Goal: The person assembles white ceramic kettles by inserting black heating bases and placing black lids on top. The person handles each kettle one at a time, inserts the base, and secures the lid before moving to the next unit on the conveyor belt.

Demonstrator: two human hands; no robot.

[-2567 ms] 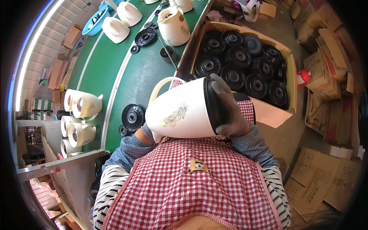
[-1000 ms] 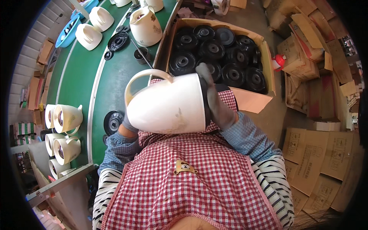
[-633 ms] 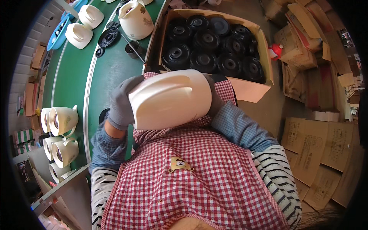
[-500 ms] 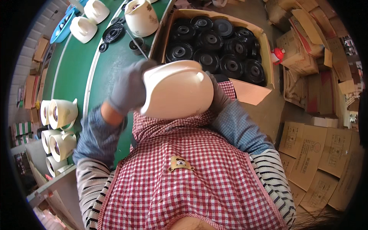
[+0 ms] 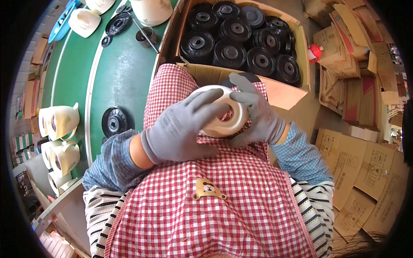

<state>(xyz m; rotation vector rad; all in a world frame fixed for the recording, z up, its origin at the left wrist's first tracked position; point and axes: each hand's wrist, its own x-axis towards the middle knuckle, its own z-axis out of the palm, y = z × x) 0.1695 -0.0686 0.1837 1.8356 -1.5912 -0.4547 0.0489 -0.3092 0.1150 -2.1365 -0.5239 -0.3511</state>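
A cream plastic jug part [image 5: 239, 117], with a thick ring-shaped rim around a round opening, is held over my lap. My left hand [image 5: 180, 129], in a grey glove, grips its left side, with fingers reaching across the rim. From the right my right hand [image 5: 263, 115], also gloved, curves around the other side with its upper fingers raised. The opening faces up, and the checked apron shows through it. My hands and the rim hide the rest of the part. Nearest on the left, a black round base [image 5: 115, 121] lies on the green conveyor belt [image 5: 124, 77].
An open carton [image 5: 286, 101] of stacked black round bases [image 5: 230, 51] stands ahead. On the belt are a cream jug [image 5: 151, 10], a dark metal cup [image 5: 146, 36] and cream covers [image 5: 84, 21]. Several jugs [image 5: 64, 122] lie at left; cardboard boxes [image 5: 344, 167] pile up at right.
The cream part has been turned, so its ring-shaped opening shows instead of its smooth side. Both hands have come lower and shifted their hold. A black base on the belt at left has come into sight.
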